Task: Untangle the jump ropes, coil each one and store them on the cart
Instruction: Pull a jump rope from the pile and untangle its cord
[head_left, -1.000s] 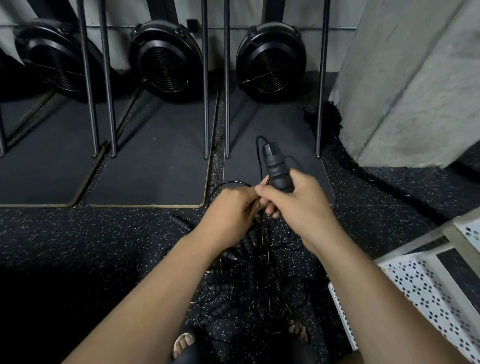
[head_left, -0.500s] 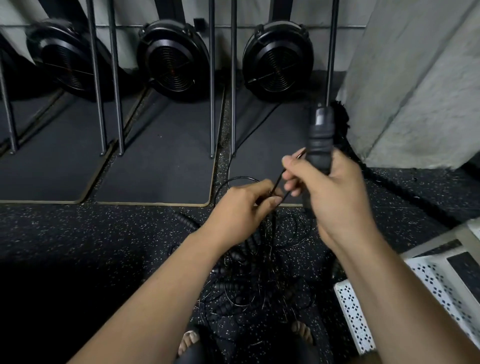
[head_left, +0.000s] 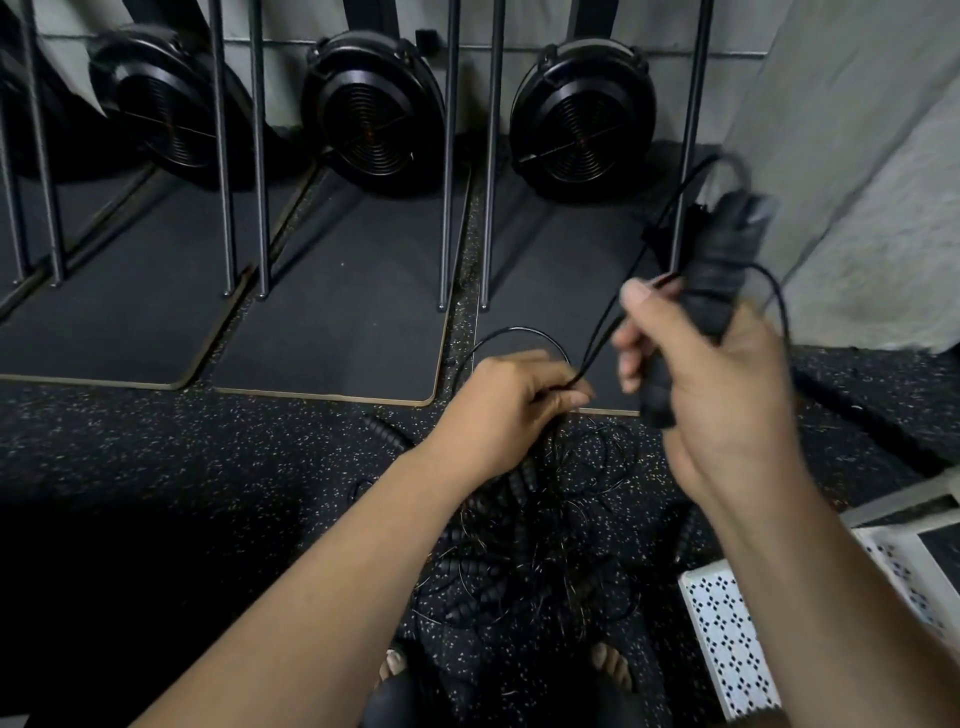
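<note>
My right hand (head_left: 717, 384) grips the black handles (head_left: 719, 260) of a jump rope, held upright and blurred by motion. A thin black cord (head_left: 631, 291) runs from the top of the handles down to my left hand (head_left: 511, 402), which pinches it between thumb and fingers. Under both hands a tangled heap of black jump ropes (head_left: 524, 551) with ribbed handles lies on the speckled floor. The white perforated cart (head_left: 727, 639) shows at the lower right, partly behind my right forearm.
Black floor mats (head_left: 332, 312) and upright metal posts (head_left: 449, 156) stand ahead, with three black fan wheels (head_left: 582, 114) behind them. A grey concrete pillar (head_left: 857, 182) rises at the right. My toes (head_left: 613, 670) show at the bottom edge.
My right hand has lifted the handles up and to the right, drawing the cord taut away from my left hand, which stayed over the heap.
</note>
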